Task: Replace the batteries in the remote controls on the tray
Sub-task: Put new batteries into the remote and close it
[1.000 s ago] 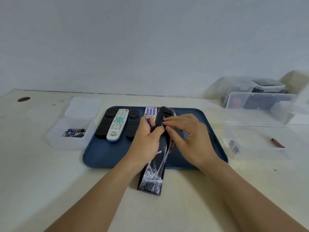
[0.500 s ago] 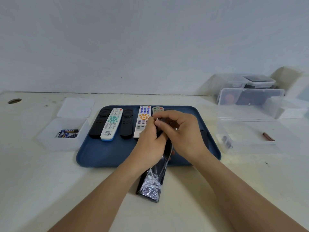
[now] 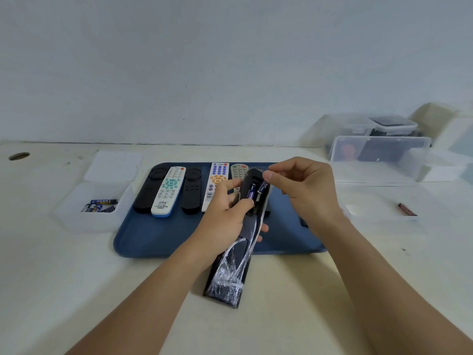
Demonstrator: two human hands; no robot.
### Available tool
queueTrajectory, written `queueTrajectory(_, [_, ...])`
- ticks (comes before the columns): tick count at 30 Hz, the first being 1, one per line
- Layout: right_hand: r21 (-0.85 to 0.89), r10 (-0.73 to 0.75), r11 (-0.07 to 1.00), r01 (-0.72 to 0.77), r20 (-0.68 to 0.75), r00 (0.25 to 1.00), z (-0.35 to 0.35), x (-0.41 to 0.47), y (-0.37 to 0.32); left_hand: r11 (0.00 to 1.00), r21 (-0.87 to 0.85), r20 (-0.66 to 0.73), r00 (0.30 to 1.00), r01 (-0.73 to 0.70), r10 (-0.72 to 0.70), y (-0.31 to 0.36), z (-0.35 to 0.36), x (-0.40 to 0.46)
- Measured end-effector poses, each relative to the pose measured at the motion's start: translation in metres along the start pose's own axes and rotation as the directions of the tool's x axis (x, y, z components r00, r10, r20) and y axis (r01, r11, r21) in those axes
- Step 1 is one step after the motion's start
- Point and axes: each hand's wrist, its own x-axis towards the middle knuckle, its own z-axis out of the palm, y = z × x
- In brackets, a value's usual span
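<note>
From the head camera, the left hand [image 3: 225, 213] is wrapped around the middle of a long black remote [image 3: 249, 216], fingers curled under it and the thumb lying across its back, holding it tilted with the open battery bay facing up. The remote's lower end, loosely covered in crinkled clear plastic wrap [image 3: 227, 278], hangs over the worktop [image 3: 76, 290] just in front of the blue tray [image 3: 153, 242]. Two blue batteries [image 3: 257, 190] sit side by side in the bay. The right hand [image 3: 302, 185] hovers at the remote's top end with fingers curled; its thumb and forefinger appear pinched together right by the upper end of the right-side battery, though whether they actually grip it cannot be told.

The remote is probably light and rigid, but the wrap likely makes it slippery, so the bare mid-body is the sound place to hold. The batteries are small, smooth and apt to roll; they are best taken by the ends or pressed in with a fingertip.

Five other remotes [image 3: 167, 190] lie in a row on the tray, beyond the left hand.
</note>
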Motion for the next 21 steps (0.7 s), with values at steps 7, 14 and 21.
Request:
queueTrajectory(7, [-0.16, -0.08, 0.984, 0.082, 0.02, 0.997, 0.006, -0.002, 0.006, 1.0, 0.017, 0.019, 1.0, -0.004, 0.004, 0.0, 0.002, -0.002])
queueTrajectory(14, [-0.355, -0.187, 0.917, 0.183, 0.024, 0.982, 0.018, -0.008, 0.013, 0.999, -0.029, -0.006, 0.999, -0.033, 0.033, 0.002, 0.002, -0.003])
queueTrajectory(21, [-0.393, -0.281, 0.875, 0.282, 0.06, 0.958, 0.021, -0.012, 0.018, 0.997, -0.065, -0.024, 0.999, -0.047, 0.046, -0.003, 0.0, -0.002])
